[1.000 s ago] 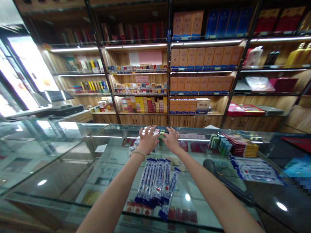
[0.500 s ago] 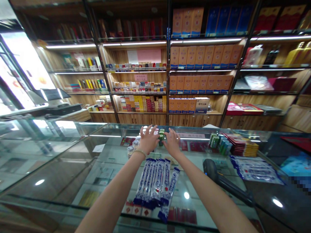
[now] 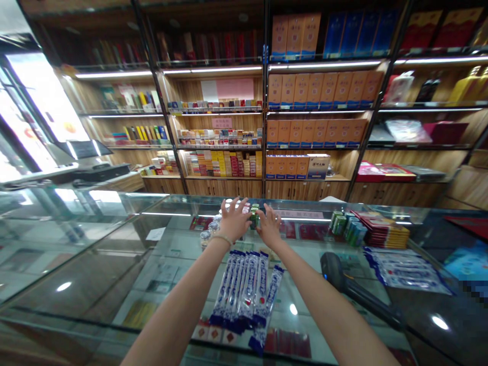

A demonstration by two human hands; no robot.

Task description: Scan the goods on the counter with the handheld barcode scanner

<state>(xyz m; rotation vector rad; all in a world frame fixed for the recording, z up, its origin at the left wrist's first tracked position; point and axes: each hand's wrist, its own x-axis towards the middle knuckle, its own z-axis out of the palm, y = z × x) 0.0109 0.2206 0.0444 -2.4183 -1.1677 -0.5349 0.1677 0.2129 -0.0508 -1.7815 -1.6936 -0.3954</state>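
Over the far part of the glass counter [image 3: 183, 274], my left hand [image 3: 233, 221] is spread, a band round its wrist. It hovers by or touches small white-capped containers [image 3: 206, 236], several of which it hides. My right hand [image 3: 269, 224] is also open, fingers apart, just right of a cluster of small green packs [image 3: 254, 209] between the two hands. Whether the fingertips touch the packs I cannot tell. Nearer me, between my forearms, several blue-and-white long wrapped packets [image 3: 244, 290] lie side by side, the rightmost one slanted.
Right of my arm lies a black handheld scanner [image 3: 354, 287] with a cable. Beyond it are more green packs [image 3: 337, 223], red packets [image 3: 371, 229] and another row of blue-and-white packets [image 3: 407, 269]. Shelves of orange boxes [image 3: 312, 89] stand behind the counter.
Both hands stay over the same spot, with only slight finger movement. The view has shifted a little; the packets and scanner lie as before.
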